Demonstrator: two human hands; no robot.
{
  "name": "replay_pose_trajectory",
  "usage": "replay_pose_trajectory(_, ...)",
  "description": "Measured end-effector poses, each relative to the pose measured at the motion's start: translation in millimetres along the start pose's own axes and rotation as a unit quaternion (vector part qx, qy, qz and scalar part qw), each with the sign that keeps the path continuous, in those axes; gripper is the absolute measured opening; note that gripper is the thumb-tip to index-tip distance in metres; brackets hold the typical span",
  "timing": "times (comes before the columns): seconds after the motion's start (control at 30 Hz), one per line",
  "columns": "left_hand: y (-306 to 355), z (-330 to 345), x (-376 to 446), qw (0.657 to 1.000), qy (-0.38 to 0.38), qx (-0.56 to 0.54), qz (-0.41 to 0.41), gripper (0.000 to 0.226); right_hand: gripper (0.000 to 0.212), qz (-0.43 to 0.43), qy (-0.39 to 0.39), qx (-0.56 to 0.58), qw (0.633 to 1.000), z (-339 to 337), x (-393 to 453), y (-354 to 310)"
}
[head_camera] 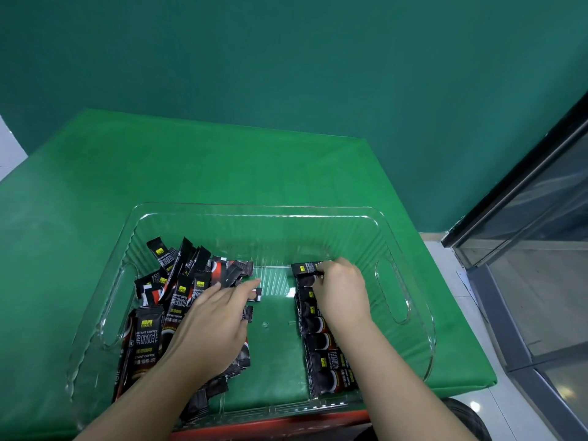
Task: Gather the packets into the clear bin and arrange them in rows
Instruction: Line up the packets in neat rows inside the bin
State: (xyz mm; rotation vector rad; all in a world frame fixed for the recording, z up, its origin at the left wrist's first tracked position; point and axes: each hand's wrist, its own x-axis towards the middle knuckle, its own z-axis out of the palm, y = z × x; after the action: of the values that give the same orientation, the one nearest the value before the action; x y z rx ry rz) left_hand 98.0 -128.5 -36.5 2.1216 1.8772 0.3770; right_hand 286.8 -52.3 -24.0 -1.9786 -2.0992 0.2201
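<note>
A clear ribbed bin (pixel 254 214) stands on the green table. Its left half holds a loose heap of several black coffee packets (pixel 178 281). Along the right side several packets lie side by side in a row (pixel 321 348) running from near to far. My left hand (pixel 216 323) lies flat on the heap with fingers stretched toward the bin's middle. My right hand (pixel 340 291) is at the far end of the row, its fingers curled on the top packet (pixel 305 268).
A green cloth covers the table (pixel 191 167), with a green wall behind. A red box edge (pixel 270 424) shows under the bin's near rim. At the right are a glass door frame (pixel 525 192) and a tiled floor. The bin has handle cut-outs on both ends.
</note>
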Motion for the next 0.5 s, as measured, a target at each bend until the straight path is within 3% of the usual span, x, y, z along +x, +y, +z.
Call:
replay_pose_trajectory(0.27, 0, 1, 1, 1.000, 0.004, 0.003, 0.001, 0.063, 0.040, -0.134, -0.078, -0.002, 0.988, 6, -20, -17)
replay_pose_trajectory(0.5, 0, 3, 1, 1.000, 0.011, 0.000, 0.002, 0.064, 0.053, -0.119, -0.119, -0.068, 0.983, 5, -17, -12)
